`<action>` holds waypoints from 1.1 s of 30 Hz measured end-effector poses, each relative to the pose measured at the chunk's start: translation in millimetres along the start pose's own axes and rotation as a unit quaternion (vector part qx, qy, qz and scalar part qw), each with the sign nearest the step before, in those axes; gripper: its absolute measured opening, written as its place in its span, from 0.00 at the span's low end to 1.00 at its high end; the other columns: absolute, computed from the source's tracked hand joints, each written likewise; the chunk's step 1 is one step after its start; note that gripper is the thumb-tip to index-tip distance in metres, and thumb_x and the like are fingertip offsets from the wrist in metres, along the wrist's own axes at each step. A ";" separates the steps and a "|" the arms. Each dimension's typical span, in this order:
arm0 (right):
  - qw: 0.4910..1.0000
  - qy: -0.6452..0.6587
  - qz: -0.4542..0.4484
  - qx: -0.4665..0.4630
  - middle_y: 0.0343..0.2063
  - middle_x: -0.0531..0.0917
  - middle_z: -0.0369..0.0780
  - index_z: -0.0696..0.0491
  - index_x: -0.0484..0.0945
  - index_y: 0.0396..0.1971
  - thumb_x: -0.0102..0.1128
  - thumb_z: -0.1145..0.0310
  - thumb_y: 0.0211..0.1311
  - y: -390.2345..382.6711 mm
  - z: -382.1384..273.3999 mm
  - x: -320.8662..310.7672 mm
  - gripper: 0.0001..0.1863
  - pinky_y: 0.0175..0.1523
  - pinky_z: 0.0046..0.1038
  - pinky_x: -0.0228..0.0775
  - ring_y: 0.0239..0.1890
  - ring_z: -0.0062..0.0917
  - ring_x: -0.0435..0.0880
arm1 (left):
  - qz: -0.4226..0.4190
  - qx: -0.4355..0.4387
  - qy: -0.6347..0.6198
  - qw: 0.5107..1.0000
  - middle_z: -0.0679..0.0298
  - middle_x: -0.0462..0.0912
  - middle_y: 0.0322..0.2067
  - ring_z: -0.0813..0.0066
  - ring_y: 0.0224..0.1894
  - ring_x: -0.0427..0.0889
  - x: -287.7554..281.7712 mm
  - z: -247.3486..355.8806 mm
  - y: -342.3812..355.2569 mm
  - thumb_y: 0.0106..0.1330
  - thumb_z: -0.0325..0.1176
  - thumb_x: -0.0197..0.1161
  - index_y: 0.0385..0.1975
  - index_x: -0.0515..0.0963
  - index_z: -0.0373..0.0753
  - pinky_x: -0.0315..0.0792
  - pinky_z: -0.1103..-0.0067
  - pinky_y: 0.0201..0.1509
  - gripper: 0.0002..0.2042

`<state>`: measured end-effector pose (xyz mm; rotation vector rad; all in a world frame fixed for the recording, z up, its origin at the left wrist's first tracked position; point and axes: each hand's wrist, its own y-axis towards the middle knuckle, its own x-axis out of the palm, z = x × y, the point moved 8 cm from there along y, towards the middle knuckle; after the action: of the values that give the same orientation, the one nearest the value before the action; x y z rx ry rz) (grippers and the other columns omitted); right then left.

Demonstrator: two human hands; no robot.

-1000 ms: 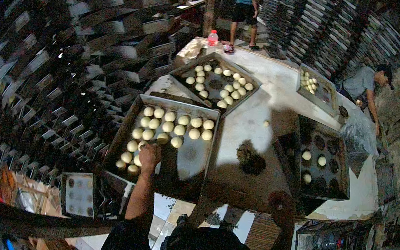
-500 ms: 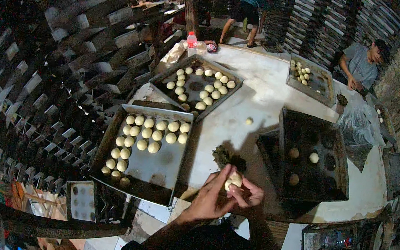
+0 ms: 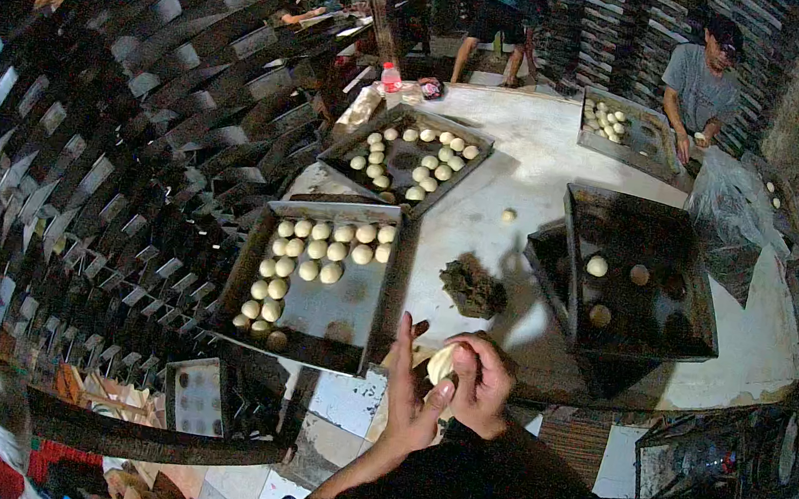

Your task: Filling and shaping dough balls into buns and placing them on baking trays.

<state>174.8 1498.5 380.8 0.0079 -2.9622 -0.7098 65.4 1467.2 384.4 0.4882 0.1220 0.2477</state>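
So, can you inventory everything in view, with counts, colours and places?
Table: one, whitish, centre
Trays: at least six, dark grey, mostly on table
Dough balls: many, pale, mostly in trays
Lump: one, dark brown, table's near half
Bottle: one, red, table's far end
Bag: one, clear, table's right side
Stacks: several, dark, left and back
Floor: one, pale-tiled, below
People: at least two, grey and dark clothes, beyond table
Dough piece: one, pale, near centre
Left hand: one, bare, beside it, fingers extended
Right hand: one, bare, holding it

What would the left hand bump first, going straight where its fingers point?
Probably the dark rectangular metal tray of round pale dough balls, back left, though depth is unclear.
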 end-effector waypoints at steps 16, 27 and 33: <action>0.980 0.048 -0.157 0.111 0.39 0.78 0.38 0.56 0.75 0.40 0.32 0.47 0.70 -58.7 104.6 112.2 0.28 0.47 0.26 0.66 0.40 0.22 0.75 | 0.071 -0.436 -0.399 0.803 0.57 0.81 0.37 0.71 0.43 0.81 -113.3 -99.7 -107.9 0.67 0.37 0.54 0.43 0.74 0.29 0.77 0.76 0.45 0.15; 0.920 -0.372 -0.035 0.119 0.28 0.82 0.37 0.55 0.79 0.42 0.61 0.69 0.57 46.3 304.3 -106.4 0.13 0.33 0.22 0.68 0.30 0.16 0.75 | 0.100 -0.435 -0.364 0.817 0.55 0.79 0.43 0.66 0.46 0.79 -82.9 -141.7 -44.0 0.65 0.34 0.55 0.44 0.74 0.28 0.72 0.72 0.55 0.15; 0.736 -0.643 -0.213 -0.001 0.38 0.79 0.42 0.57 0.71 0.50 0.58 0.61 0.59 42.7 314.8 -103.0 0.22 0.40 0.30 0.71 0.36 0.25 0.78 | 0.027 -0.410 -0.372 0.832 0.53 0.76 0.49 0.64 0.53 0.74 -14.6 -166.1 15.9 0.64 0.32 0.56 0.48 0.72 0.27 0.66 0.69 0.59 0.17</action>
<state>248.4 1681.6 111.5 0.3477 -4.3813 -1.0841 19.1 1551.4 247.2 -0.3018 -0.7480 0.1295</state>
